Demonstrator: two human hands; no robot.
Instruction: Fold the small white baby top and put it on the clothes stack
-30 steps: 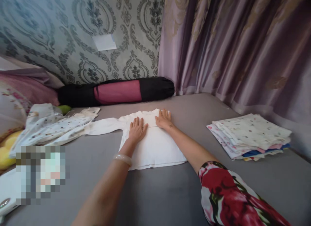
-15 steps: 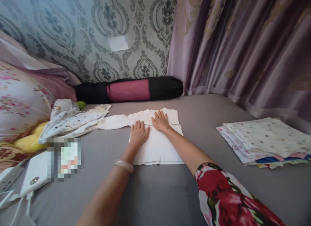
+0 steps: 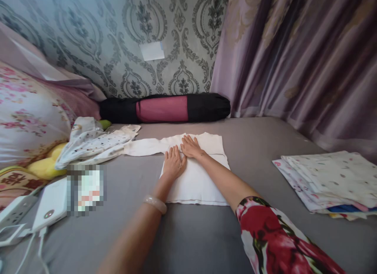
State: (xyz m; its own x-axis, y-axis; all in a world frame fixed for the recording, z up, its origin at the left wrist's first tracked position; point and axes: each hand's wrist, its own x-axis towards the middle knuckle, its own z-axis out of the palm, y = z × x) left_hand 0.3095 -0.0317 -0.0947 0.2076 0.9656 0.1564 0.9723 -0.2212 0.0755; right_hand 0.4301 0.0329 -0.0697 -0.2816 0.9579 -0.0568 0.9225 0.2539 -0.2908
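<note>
A small white long-sleeved garment (image 3: 200, 176) lies flat on the grey bed sheet (image 3: 206, 234), one sleeve stretched out to the left. My left hand (image 3: 173, 164) rests flat on the garment's left side, fingers stretched out, a pale bangle on the wrist. My right hand (image 3: 191, 147) lies flat just beyond it near the folded-over top part, fingers spread. The two hands almost touch. Neither hand grips the cloth.
A stack of folded printed cloths (image 3: 330, 179) sits at the right. Loose spotted baby clothes (image 3: 91, 146) lie at the left beside a floral pillow (image 3: 26, 117) and a yellow toy (image 3: 48, 166). A black-and-pink roll bag (image 3: 165, 108) lies against the wall. White chargers (image 3: 50, 205) sit front left.
My right hand has slid left across the garment toward my left hand, and the right side is now folded in. The view has turned to the left.
</note>
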